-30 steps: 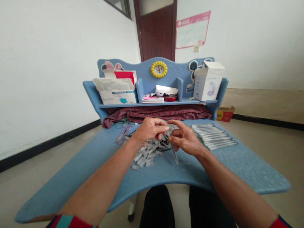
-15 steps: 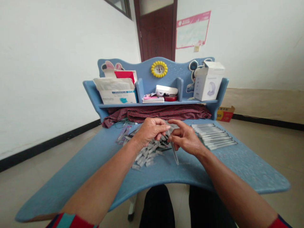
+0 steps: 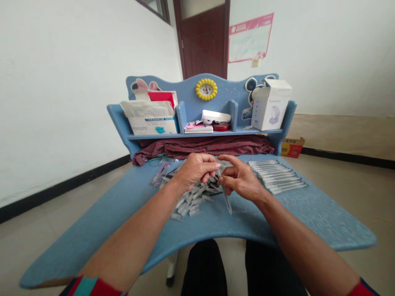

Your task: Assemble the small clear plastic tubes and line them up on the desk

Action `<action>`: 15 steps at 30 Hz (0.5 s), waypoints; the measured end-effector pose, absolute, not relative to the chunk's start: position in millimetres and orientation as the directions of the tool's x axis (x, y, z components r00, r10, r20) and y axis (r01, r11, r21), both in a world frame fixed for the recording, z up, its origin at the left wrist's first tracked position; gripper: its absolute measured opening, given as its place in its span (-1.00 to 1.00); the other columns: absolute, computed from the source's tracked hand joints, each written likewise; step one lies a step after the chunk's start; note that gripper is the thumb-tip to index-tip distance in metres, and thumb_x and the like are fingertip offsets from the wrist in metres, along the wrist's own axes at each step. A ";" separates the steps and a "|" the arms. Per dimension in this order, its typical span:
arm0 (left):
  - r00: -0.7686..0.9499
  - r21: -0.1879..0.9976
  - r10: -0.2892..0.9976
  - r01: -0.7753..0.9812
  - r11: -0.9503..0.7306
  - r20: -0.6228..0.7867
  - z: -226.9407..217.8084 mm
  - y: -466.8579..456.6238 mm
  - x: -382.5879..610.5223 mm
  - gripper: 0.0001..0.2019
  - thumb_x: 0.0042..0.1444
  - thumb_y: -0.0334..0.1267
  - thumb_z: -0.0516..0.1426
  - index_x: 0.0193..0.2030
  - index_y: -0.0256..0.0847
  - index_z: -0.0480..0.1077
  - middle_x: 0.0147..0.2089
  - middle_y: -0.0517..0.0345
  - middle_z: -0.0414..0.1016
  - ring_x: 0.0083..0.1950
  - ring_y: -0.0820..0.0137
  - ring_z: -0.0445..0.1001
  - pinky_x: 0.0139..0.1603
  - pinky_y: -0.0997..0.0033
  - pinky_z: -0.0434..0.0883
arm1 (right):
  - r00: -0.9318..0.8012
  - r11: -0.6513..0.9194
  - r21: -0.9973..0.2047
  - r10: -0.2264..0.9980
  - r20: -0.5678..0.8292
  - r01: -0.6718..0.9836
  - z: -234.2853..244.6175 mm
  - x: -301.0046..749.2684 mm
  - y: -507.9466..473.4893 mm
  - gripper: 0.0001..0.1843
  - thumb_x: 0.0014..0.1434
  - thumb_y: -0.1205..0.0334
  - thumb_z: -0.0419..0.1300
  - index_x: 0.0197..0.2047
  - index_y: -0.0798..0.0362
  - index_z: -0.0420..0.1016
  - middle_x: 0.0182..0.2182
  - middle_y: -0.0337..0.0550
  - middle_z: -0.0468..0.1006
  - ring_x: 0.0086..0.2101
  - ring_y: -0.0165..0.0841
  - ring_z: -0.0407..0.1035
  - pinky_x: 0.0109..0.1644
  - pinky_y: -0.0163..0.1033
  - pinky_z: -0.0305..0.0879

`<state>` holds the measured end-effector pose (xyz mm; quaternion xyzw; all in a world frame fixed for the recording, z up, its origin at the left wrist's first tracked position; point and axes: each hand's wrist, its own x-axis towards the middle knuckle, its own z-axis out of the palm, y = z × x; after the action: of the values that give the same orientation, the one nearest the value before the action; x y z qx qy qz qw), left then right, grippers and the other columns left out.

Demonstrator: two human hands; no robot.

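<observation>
Over the middle of the table, my left hand point(image 3: 198, 169) has its thumb and fingers pinched at the upper end of a clear pen point(image 3: 227, 200). My right hand point(image 3: 240, 179) grips the same pen a little lower, thumb against fingers, with the index finger raised and bent. The pen slants down towards me, its lower end sticking out below my right hand. What exactly lies between my left fingertips is too small to make out. Beneath my left hand spreads a pile of small, pale, translucent plastic pieces point(image 3: 193, 201), partly hidden by that hand.
A row of clear pens with dark ends point(image 3: 279, 176) lies right of my right hand on the blue table point(image 3: 321, 222). Behind are a checked cloth point(image 3: 210, 146) and a shelf with a mask box point(image 3: 154, 125), a white box point(image 3: 271, 107) and a yellow flower-shaped clock point(image 3: 206, 89).
</observation>
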<state>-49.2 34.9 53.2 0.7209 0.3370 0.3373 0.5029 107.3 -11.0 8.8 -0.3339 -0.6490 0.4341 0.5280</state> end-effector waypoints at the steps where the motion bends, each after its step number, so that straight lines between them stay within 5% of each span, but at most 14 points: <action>1: 0.567 0.955 0.811 0.139 -0.263 0.141 53.9 34.4 -49.9 -0.85 -0.03 -0.27 0.18 -0.43 -0.34 0.39 -0.63 0.26 0.37 -0.75 0.67 0.18 -0.74 0.65 0.03 | -0.221 0.403 -0.915 0.891 0.398 -0.025 8.8 107.5 -11.0 -0.41 -0.04 0.40 0.14 0.09 0.02 0.12 -0.61 -0.45 0.41 -0.72 -0.55 0.24 -0.66 -0.44 0.20; 4: 0.625 0.959 0.772 0.132 -0.251 0.116 54.7 33.8 -51.0 -0.83 0.00 -0.24 0.16 -0.36 -0.34 0.41 -0.60 0.23 0.40 -0.75 0.67 0.19 -0.74 0.65 0.02 | -0.215 0.413 -0.911 0.888 0.407 -0.020 8.6 108.0 -10.6 -0.43 -0.05 0.41 0.14 0.07 0.02 0.14 -0.65 -0.48 0.37 -0.73 -0.54 0.23 -0.67 -0.44 0.20; 10: 0.544 0.959 0.829 0.148 -0.242 0.126 52.5 36.9 -49.4 -0.75 -0.02 -0.17 0.20 -0.52 -0.33 0.33 -0.63 0.25 0.36 -0.75 0.69 0.15 -0.75 0.66 0.02 | -0.212 0.402 -0.916 0.894 0.394 -0.006 7.8 108.4 -9.8 -0.41 -0.04 0.39 0.14 0.09 0.02 0.12 -0.62 -0.45 0.41 -0.72 -0.54 0.24 -0.65 -0.44 0.21; 15: 0.599 0.971 0.792 0.098 -0.220 0.119 53.1 35.7 -50.9 -0.82 -0.02 -0.26 0.17 -0.32 -0.35 0.43 -0.61 0.24 0.40 -0.75 0.66 0.18 -0.74 0.65 0.02 | -0.214 0.401 -0.916 0.894 0.394 -0.016 8.8 107.8 -10.4 -0.43 -0.04 0.39 0.15 0.07 0.02 0.13 -0.65 -0.48 0.38 -0.72 -0.54 0.24 -0.65 -0.44 0.21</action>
<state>-50.9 35.7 53.1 0.7120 0.3122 0.3206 0.5411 107.8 -10.4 8.8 -0.3381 -0.6494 0.4306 0.5278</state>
